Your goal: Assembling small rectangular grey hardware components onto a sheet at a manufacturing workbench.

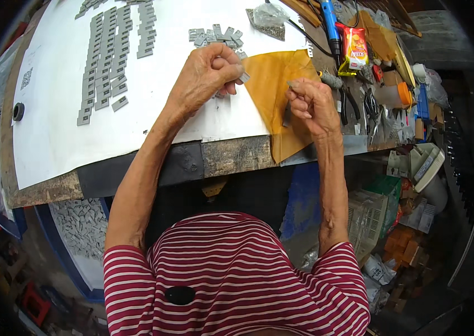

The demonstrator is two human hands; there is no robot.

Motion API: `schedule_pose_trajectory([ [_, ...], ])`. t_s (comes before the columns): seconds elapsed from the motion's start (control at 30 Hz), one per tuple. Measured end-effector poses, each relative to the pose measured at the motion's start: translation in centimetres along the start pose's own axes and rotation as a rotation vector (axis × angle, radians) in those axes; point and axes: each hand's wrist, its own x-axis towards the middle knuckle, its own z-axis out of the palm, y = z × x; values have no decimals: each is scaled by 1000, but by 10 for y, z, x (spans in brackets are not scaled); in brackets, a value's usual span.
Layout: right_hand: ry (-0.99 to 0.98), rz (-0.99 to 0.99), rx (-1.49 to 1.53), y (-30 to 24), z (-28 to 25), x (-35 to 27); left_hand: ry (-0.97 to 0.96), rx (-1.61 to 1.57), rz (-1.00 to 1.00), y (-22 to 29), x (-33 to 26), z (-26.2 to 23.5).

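Observation:
My left hand (pixel 210 74) is closed in a pinch above the white sheet (pixel 175 112), holding a small flat grey piece (pixel 244 77). To its right, my right hand (pixel 313 105) is closed over an amber sheet (pixel 267 70), with thumb and forefinger pinched on something tiny that I cannot make out. Just beyond my left hand lies a loose pile of similar grey pieces (pixel 217 35). Farther left, many more grey pieces stand in long overlapping columns (pixel 118 47) on the white sheet.
A clear bag of tiny parts (pixel 267 23) lies at the back. On the right are a blue electric screwdriver (pixel 331 25), a red snack packet (pixel 354 47) and pliers (pixel 370 105). A black ring (pixel 18 111) sits far left. Below the table, a blue bin (pixel 99 291) holds grey pieces.

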Motion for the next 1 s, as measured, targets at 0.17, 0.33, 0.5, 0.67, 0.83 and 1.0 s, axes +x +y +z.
schedule_pose_trajectory([
  [0.17,-43,103,136,8,1,7,-16,10,-28,0,0,1],
  [0.33,-81,174,199,10,3,13,-19,3,-19,1,-1,1],
  [0.5,-55,169,167,8,4,13,-29,6,-13,4,-1,1],
  [0.67,-80,143,145,7,7,13,-28,23,-22,4,0,1],
  [0.83,-89,34,34,7,25,7,-39,8,-32,1,0,0],
  [1.0,-54,-41,-75,8,42,4,-38,-8,-36,-1,1,0],
])
